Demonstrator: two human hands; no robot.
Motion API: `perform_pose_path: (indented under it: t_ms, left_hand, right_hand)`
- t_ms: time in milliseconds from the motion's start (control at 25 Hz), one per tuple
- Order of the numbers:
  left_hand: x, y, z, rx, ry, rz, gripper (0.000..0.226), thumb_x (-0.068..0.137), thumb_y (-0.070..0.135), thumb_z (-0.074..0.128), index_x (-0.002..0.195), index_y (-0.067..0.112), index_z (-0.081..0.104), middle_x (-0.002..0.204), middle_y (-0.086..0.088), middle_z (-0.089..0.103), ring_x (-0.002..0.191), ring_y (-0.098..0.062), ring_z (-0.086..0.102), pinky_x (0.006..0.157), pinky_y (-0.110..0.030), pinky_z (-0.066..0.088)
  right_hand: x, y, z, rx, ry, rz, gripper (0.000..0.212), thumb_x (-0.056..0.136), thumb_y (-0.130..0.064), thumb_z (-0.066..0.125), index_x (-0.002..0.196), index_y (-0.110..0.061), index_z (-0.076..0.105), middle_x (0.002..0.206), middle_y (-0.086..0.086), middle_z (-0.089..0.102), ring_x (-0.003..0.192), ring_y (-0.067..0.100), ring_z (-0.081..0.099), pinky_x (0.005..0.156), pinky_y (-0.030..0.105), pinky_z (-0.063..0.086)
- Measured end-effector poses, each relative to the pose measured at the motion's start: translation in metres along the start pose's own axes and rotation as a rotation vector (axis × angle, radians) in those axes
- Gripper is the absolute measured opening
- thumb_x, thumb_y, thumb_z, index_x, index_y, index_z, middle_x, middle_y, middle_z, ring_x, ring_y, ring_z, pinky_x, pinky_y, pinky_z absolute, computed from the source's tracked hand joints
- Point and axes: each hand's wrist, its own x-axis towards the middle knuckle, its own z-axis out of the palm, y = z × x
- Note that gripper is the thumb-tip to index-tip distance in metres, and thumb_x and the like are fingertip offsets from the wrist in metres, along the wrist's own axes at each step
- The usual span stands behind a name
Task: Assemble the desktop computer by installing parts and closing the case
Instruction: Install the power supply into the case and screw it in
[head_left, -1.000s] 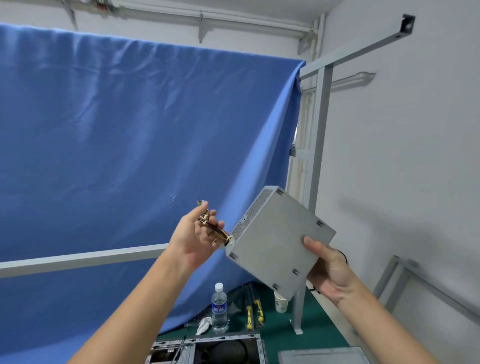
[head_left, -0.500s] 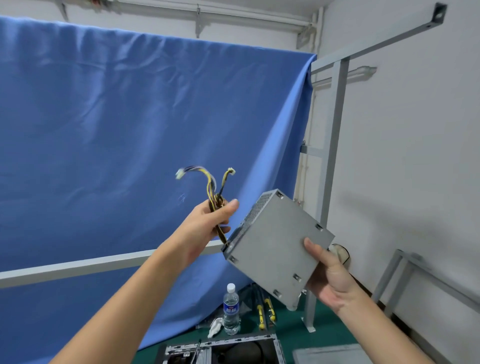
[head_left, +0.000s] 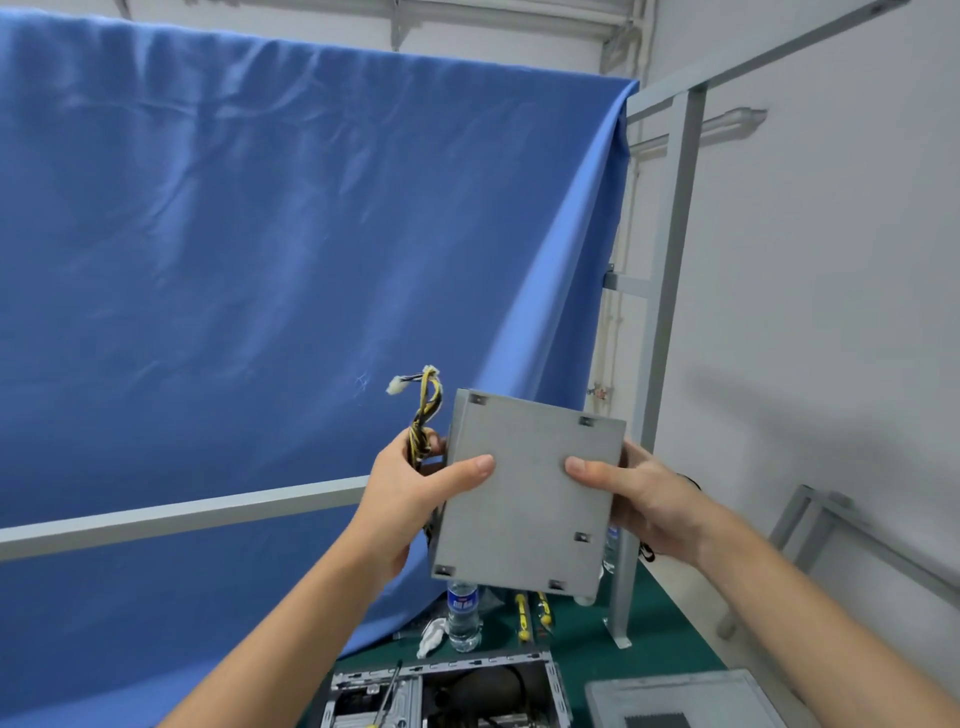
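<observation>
A grey metal power supply (head_left: 530, 499) is held up in the air, its flat side facing me. My left hand (head_left: 410, 488) grips its left edge, thumb across the face, with the yellow and black cable bundle (head_left: 423, 415) caught in the same hand. The cables stick up past the box and end in a white connector. My right hand (head_left: 639, 499) grips the right edge, thumb on the face. The open computer case (head_left: 447, 691) lies on the green table at the bottom of the view, below the power supply.
A blue cloth (head_left: 260, 260) hangs behind on a grey metal frame (head_left: 670, 312). A water bottle (head_left: 462, 616), yellow-handled tools (head_left: 522, 616) and a white rag sit on the green table (head_left: 665, 639). A grey panel (head_left: 680, 701) lies right of the case.
The power supply has turned from tilted to nearly square facing me. My left hand moved from the cables alone onto the box's left edge, still holding the cables.
</observation>
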Motion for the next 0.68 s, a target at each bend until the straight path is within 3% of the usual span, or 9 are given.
perform_pose_path:
  t_ms: [120, 200, 240, 320, 400, 560, 680]
  left_hand:
    - [-0.014, -0.013, 0.011, 0.064, 0.076, 0.031, 0.066, 0.046, 0.037, 0.095, 0.092, 0.013, 0.053, 0.092, 0.000, 0.076, 0.084, -0.023, 0.074, 0.067, -0.031, 0.058]
    - [-0.021, -0.018, 0.020, 0.179, 0.051, 0.099, 0.055, 0.050, 0.034, 0.095, 0.095, 0.025, 0.063, 0.096, -0.001, 0.076, 0.089, -0.021, 0.073, 0.072, -0.031, 0.058]
    - [-0.025, -0.022, 0.025, 0.213, 0.009, 0.135, 0.053, 0.053, 0.029, 0.095, 0.097, 0.029, 0.066, 0.098, 0.000, 0.076, 0.090, -0.020, 0.073, 0.073, -0.029, 0.058]
    - [-0.033, -0.032, 0.038, 0.276, -0.073, 0.174, 0.057, 0.056, 0.022, 0.094, 0.105, 0.029, 0.067, 0.100, 0.000, 0.075, 0.091, -0.017, 0.072, 0.076, -0.025, 0.057]
    - [-0.045, -0.047, 0.047, 0.348, -0.108, 0.167, 0.059, 0.055, 0.023, 0.095, 0.107, 0.025, 0.066, 0.100, 0.002, 0.074, 0.092, -0.015, 0.071, 0.077, -0.022, 0.054]
    - [-0.070, -0.081, 0.051, 0.323, -0.199, -0.079, 0.063, 0.058, 0.025, 0.094, 0.113, 0.015, 0.064, 0.102, 0.004, 0.074, 0.094, -0.010, 0.069, 0.083, -0.023, 0.052]
    - [-0.085, -0.112, 0.047, 0.296, -0.061, -0.312, 0.032, 0.084, 0.032, 0.075, 0.110, 0.013, 0.069, 0.096, 0.006, 0.073, 0.090, -0.006, 0.067, 0.084, -0.025, 0.049]
  right_hand:
    - [-0.008, -0.020, -0.011, -0.626, 0.159, -0.206, 0.122, 0.059, -0.055, 0.088, 0.151, -0.049, 0.008, 0.155, -0.015, 0.024, 0.139, 0.006, 0.034, 0.108, 0.035, 0.039]
    - [-0.006, -0.034, -0.014, -1.004, 0.002, -0.303, 0.129, 0.049, -0.076, 0.080, 0.145, -0.060, -0.005, 0.152, -0.034, 0.005, 0.142, -0.003, 0.014, 0.108, 0.030, 0.028]
    - [-0.003, -0.036, -0.015, -1.116, -0.115, -0.275, 0.132, 0.047, -0.077, 0.079, 0.145, -0.060, -0.007, 0.152, -0.035, 0.004, 0.143, -0.003, 0.012, 0.109, 0.031, 0.025]
    - [0.003, -0.028, -0.018, -1.130, -0.335, -0.169, 0.124, 0.053, -0.059, 0.088, 0.149, -0.051, 0.008, 0.152, -0.022, 0.026, 0.138, -0.001, 0.030, 0.111, 0.031, 0.033]
    - [0.001, -0.005, -0.026, -1.015, -0.440, -0.117, 0.099, 0.058, -0.040, 0.091, 0.138, -0.045, 0.033, 0.128, -0.026, 0.053, 0.116, -0.006, 0.052, 0.098, 0.029, 0.048]
    - [-0.022, 0.051, -0.045, -1.029, -0.384, -0.138, 0.088, 0.050, -0.049, 0.089, 0.124, -0.043, 0.041, 0.111, -0.021, 0.056, 0.103, -0.002, 0.056, 0.089, 0.026, 0.050]
    - [-0.037, 0.089, -0.046, -1.231, -0.355, -0.206, 0.095, 0.049, -0.063, 0.078, 0.131, -0.039, 0.036, 0.104, -0.016, 0.047, 0.100, 0.009, 0.049, 0.085, 0.033, 0.047]
